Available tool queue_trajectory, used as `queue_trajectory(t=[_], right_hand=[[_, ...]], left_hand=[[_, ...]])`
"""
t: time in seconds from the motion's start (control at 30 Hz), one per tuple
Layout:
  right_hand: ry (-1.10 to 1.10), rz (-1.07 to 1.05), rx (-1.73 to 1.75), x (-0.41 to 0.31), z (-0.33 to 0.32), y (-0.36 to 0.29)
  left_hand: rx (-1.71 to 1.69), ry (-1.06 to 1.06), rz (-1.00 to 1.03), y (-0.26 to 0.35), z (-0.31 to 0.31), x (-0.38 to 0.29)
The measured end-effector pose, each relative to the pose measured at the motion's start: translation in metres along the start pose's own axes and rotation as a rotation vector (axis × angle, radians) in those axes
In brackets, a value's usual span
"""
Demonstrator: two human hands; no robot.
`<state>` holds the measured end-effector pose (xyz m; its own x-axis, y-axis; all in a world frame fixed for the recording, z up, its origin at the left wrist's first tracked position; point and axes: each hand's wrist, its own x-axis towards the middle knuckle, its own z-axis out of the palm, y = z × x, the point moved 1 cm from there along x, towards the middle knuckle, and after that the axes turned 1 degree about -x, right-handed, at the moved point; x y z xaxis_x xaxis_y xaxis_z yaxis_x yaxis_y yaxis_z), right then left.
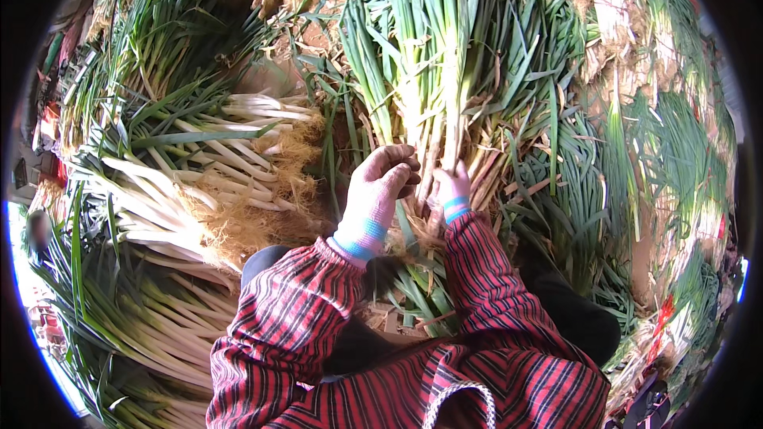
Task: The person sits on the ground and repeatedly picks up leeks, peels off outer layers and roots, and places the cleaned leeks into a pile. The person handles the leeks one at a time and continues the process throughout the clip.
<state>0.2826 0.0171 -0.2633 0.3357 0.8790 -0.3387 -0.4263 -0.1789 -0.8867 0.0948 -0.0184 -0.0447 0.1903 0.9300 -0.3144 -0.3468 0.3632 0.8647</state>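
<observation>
Both my hands wear knitted work gloves with blue-striped cuffs. My left hand [387, 182] is raised beside the lower stems, its fingers curled with the thumb near the fingertips; whether something thin lies between them cannot be told. Around the lower white stalk of a green onion [451, 107] my right hand [451, 186] is closed. That stalk lies over a heap of green onions [411, 71], leaves pointing away from me, with brownish, dry-skinned stem ends near my hands. The roots of the held stalk are hidden.
At the left lies a large pile of pale-stemmed green onions [232, 173] with bushy roots. More leafy bundles [679, 149] stretch along the right, some with red ties [660, 325]. Loose leaves [423, 292] and dry scraps lie between my knees.
</observation>
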Motion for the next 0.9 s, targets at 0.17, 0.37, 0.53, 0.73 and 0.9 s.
queue_trajectory(t=[0.17,0.37,0.53,0.73,0.9], right_hand=[[-0.136,-0.257,-0.105,-0.082,0.018,-0.11],[-0.278,-0.18,-0.035,-0.176,-0.02,-0.171],[-0.253,-0.445,-0.387,-0.254,-0.044,-0.168],[-0.28,-0.378,-0.952,-0.262,-0.086,-0.114],[-0.168,-0.817,-0.446,-0.198,0.009,-0.155]], left_hand=[[0.556,-0.075,0.225,-0.072,0.002,0.031],[0.138,-0.168,0.077,-0.064,0.042,0.042],[-0.324,-0.526,0.009,-0.011,0.072,0.025],[-0.618,-0.469,0.034,-0.021,0.057,0.038],[-0.361,-0.399,0.124,-0.012,0.049,0.02]])
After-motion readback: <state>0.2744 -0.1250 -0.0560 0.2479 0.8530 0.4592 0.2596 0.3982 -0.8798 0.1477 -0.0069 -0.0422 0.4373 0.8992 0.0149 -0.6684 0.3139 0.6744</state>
